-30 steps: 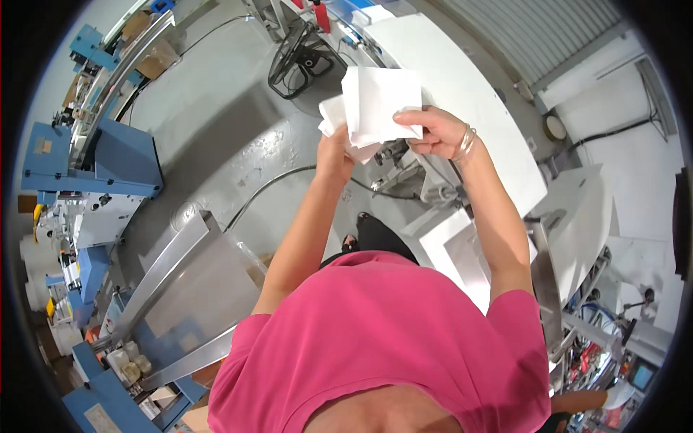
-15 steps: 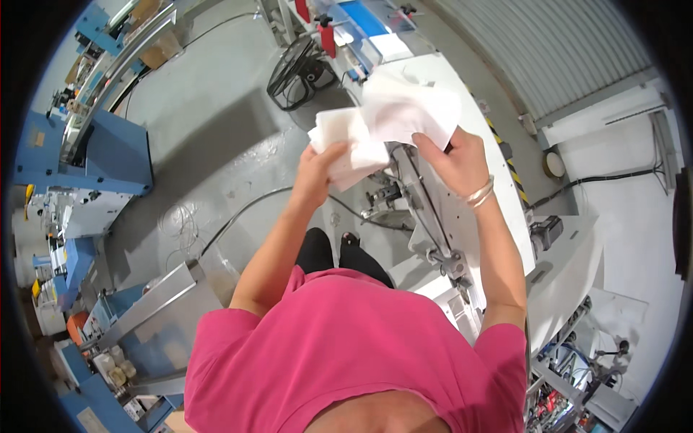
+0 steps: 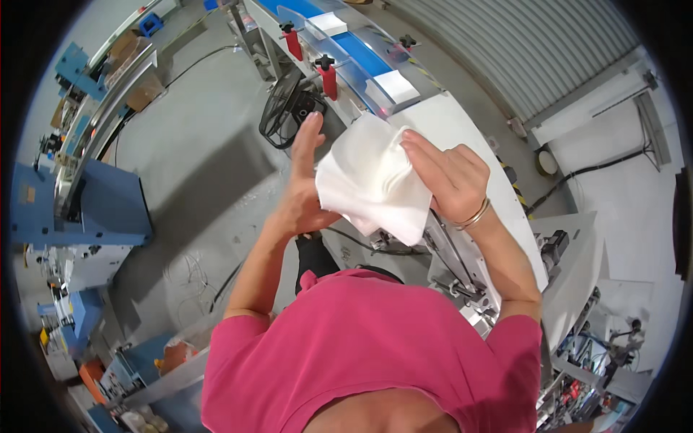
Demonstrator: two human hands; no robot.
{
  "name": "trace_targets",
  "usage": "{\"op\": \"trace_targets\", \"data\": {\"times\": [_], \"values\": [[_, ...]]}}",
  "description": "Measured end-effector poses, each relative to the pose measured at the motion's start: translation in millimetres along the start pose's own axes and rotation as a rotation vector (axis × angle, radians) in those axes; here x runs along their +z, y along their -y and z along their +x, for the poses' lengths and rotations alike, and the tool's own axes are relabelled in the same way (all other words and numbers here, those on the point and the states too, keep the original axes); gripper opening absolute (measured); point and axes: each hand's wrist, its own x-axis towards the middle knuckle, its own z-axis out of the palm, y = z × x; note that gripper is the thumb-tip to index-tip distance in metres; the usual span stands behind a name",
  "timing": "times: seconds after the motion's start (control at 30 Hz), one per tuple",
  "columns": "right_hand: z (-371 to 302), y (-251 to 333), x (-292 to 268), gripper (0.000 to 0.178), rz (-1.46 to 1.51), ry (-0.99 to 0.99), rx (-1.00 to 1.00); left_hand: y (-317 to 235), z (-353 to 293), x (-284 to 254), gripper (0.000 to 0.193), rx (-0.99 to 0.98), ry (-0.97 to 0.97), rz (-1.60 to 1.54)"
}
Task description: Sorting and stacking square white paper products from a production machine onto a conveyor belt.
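A bundle of soft white tissue-like sheets [image 3: 372,180] is held up in front of me, its layers fanned and curled near the top right corner. The thumb and fingers of my right hand [image 3: 455,177] pinch that corner from the right side. At the bundle's left edge, my left hand [image 3: 299,184] is stretched out with its fingers apart and pointing up. Its palm faces the sheets, and the lower part of the hand touches or nearly touches them. Whether any of its fingers reach behind the bundle I cannot see.
A blue conveyor belt [image 3: 361,54] between clear guards carries white stacks [image 3: 395,86] at the far side. Red clamps with black knobs [image 3: 327,76] line it. A white worktop [image 3: 462,130] runs along my right. A black floor fan [image 3: 289,108] stands beyond my left hand; blue machinery [image 3: 108,202] is at left.
The two separate handfuls of white sheets are now together in one bundle. My left hand has loosened its grip and spread its fingers. The view has shifted, showing more of the conveyor.
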Motion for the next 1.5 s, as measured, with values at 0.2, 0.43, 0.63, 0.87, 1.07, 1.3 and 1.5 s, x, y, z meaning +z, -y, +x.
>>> {"op": "trace_targets", "data": {"times": [0.2, 0.43, 0.63, 0.87, 1.07, 1.3, 1.5], "values": [[67.7, -10.7, 39.2, 0.034, 0.135, 0.000, -0.205, 45.3, 37.4, -61.6, 0.026, 0.373, -0.109, 0.260], [144.1, -4.2, 93.6, 0.042, -0.050, -0.029, -0.139, 107.2, 50.1, -117.4, 0.034, 0.341, -0.105, 0.241], [180.0, -8.1, 154.0, 0.025, 0.381, 0.192, -0.327, 156.4, 45.2, -158.7, 0.041, -0.006, -0.054, -0.096], [199.5, -27.3, 203.3, 0.040, 1.457, 0.538, 0.818, 217.6, 22.7, -188.7, 0.053, -0.582, 0.424, -1.155], [166.6, -63.3, 278.0, 0.047, 1.337, 0.557, 1.165, 244.3, 46.8, -153.4, 0.078, -0.666, -0.156, -1.515], [182.0, -68.6, 317.5, 0.033, 1.140, 0.638, 1.143, 270.5, 74.5, -176.2, 0.043, -0.917, -0.047, -1.032], [221.0, -61.8, 394.6, 0.023, 0.864, 0.595, 0.955, 331.6, 83.6, -224.9, 0.044, -0.997, -0.079, -1.039]]}}
